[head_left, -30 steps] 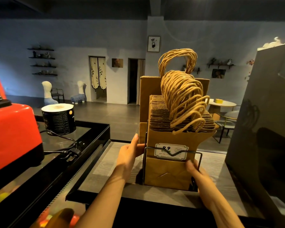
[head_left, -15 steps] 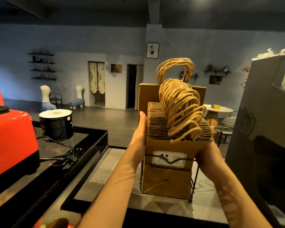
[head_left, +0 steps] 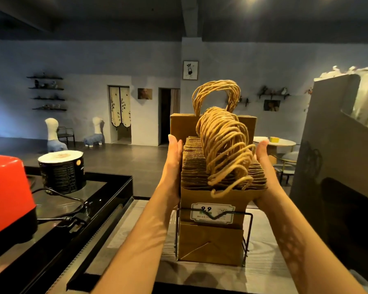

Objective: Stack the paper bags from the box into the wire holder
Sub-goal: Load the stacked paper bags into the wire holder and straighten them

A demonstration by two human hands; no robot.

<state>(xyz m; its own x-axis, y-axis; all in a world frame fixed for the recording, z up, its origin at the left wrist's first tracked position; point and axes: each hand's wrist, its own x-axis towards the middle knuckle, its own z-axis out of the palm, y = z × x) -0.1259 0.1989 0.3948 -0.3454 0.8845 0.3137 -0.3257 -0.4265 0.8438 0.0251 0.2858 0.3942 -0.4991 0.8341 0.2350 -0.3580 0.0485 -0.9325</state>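
Observation:
A thick stack of folded brown paper bags (head_left: pixel 210 236) with twisted rope handles (head_left: pixel 225 149) stands upright in a black wire holder (head_left: pixel 248 236) on the counter. The front bag carries a white and green label. My left hand (head_left: pixel 173 164) lies flat against the left side of the stack near its top. Opposite it, my right hand (head_left: pixel 262 164) presses on the right side. Both palms squeeze the bags between them. A taller group of brown bags (head_left: pixel 180 128) stands behind the stack.
A tall grey box (head_left: pixel 331 166) stands close on the right. To the left are a black tray-like unit (head_left: pixel 106 187) with a cable, a black canister (head_left: pixel 62 168) and a red appliance (head_left: pixel 6 194). The wood-grain counter (head_left: pixel 136 225) extends in front.
My hands moved up from the base of the wire holder to the upper sides of the bag stack and now press it from both sides.

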